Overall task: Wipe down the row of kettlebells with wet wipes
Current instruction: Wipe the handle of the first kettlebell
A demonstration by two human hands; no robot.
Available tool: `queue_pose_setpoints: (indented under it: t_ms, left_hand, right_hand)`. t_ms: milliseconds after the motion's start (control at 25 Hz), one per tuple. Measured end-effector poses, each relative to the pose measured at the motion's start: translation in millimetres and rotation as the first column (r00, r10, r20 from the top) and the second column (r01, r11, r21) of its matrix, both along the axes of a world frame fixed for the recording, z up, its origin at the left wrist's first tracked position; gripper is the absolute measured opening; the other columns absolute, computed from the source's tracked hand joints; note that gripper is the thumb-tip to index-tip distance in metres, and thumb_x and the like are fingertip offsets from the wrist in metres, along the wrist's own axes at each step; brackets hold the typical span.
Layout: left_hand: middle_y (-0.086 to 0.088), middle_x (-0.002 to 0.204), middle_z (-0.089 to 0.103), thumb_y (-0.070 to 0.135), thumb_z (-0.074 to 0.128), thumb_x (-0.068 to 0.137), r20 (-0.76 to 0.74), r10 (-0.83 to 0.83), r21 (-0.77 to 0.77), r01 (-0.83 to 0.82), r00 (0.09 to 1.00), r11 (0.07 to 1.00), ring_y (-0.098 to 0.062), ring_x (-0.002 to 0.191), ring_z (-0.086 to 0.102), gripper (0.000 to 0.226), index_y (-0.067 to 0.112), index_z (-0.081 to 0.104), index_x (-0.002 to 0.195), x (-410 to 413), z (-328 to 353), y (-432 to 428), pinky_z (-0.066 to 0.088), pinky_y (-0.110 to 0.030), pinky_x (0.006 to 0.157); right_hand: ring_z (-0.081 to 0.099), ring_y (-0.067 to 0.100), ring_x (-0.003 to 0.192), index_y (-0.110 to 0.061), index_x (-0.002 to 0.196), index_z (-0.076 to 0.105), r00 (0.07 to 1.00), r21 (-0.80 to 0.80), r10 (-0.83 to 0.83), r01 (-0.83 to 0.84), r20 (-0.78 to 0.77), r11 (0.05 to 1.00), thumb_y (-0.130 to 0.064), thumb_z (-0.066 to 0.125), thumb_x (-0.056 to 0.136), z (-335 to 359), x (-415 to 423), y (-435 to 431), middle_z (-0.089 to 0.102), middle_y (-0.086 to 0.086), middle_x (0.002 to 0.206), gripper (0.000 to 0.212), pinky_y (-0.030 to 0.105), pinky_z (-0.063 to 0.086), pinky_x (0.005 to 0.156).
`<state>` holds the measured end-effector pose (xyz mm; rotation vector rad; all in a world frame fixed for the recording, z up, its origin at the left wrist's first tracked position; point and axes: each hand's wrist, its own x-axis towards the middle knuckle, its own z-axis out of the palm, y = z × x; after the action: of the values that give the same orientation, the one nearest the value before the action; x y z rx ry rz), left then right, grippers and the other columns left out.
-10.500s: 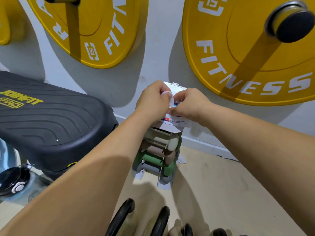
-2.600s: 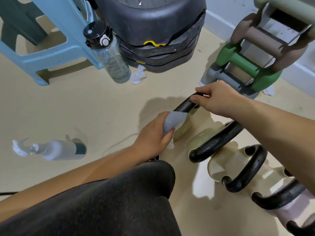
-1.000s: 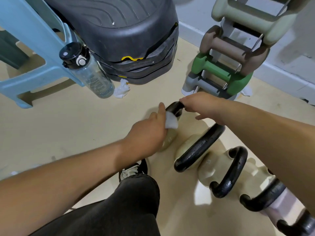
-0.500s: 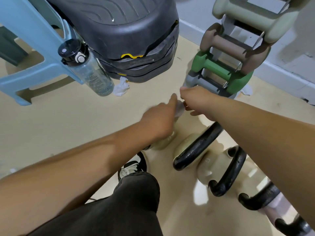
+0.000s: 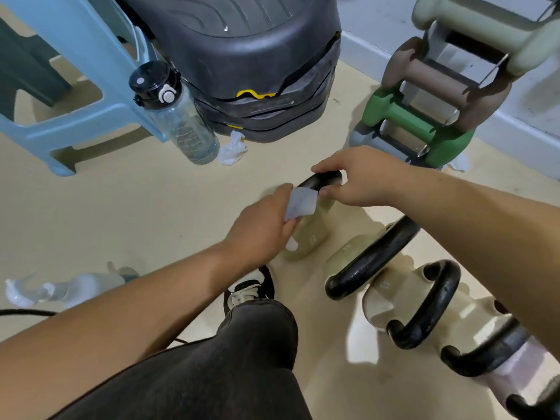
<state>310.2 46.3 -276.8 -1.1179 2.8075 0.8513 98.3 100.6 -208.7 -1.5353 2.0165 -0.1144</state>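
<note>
Far-end kettlebell (image 5: 309,234): smooth cream body, glossy black loop handle (image 5: 322,180). Sits on the beige floor (image 5: 151,207) at the head of the row (image 5: 424,310), just short of the dumbbell rack (image 5: 424,122). Left hand (image 5: 263,228) fingers pinching a thin pale wipe (image 5: 300,203) against the handle, right hand (image 5: 360,180) curled over its top. Clear plastic water bottle (image 5: 181,122) off to the left.

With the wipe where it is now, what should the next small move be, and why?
Probably drag the wet wipe down over the pale body of the end kettlebell. The left hand pinches the wipe at the foot of the black handle, the right hand grips the handle's top, and the body lies just below.
</note>
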Motion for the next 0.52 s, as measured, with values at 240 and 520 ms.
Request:
queue_pose_setpoints:
  t_ms: [240, 520]
  left_hand:
    - [-0.003, 0.108, 0.071, 0.031, 0.063, 0.093, -0.002, 0.030, 0.023, -0.029, 1.000, 0.999, -0.031, 0.094, 0.065, 0.038, 0.022, 0.053, 0.129, 3, 8, -71, 0.053, -0.044, 0.080]
    - [0.012, 0.104, 0.062, 0.021, 0.062, 0.093, -0.242, 0.159, -0.043, -0.174, 0.957, 0.984, -0.008, 0.087, 0.052, 0.028, 0.020, 0.058, 0.121, 21, -22, -62, 0.039, -0.023, 0.073]
  right_hand:
    - [0.057, 0.026, 0.116, -0.034, 0.142, 0.048, 0.994, -0.125, -0.087, 0.095, 0.065, 0.988, -0.033, 0.047, 0.103, -28, 22, -18, 0.061, -0.001, 0.128, 0.039, 0.045, 0.049, 0.096]
    - [0.063, 0.028, 0.091, -0.026, 0.115, 0.058, 0.996, -0.163, -0.082, 0.084, 0.022, 0.983, -0.031, 0.056, 0.099, -35, 27, -43, 0.067, 0.005, 0.099, 0.017, 0.045, 0.054, 0.082]
